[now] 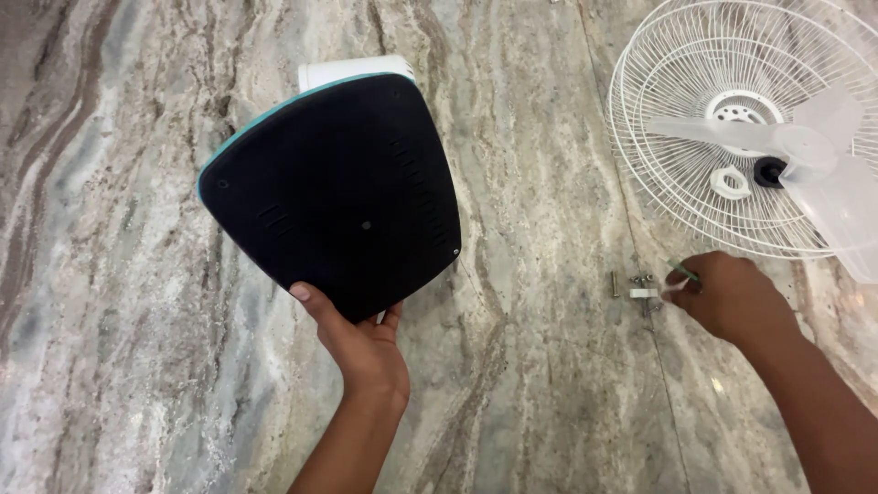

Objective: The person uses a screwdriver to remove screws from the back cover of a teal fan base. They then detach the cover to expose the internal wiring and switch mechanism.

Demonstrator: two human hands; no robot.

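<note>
The left hand (361, 343) grips the near edge of a black fan base (334, 192), tilted up so its underside faces the camera, left of centre over the marble floor (137, 366). The right hand (727, 297) is curled over small screws (640, 284) lying on the floor just near the white fan guard (677, 119) at far right; it seems to pinch a thin green-handled tool (681, 271). Keeping the base steady and picking one screw cleanly would serve best.

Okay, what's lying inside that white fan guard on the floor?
Inside the white fan guard lie a translucent fan blade, a white ring nut and a black knob. The blade covers whatever sits beneath it.
</note>
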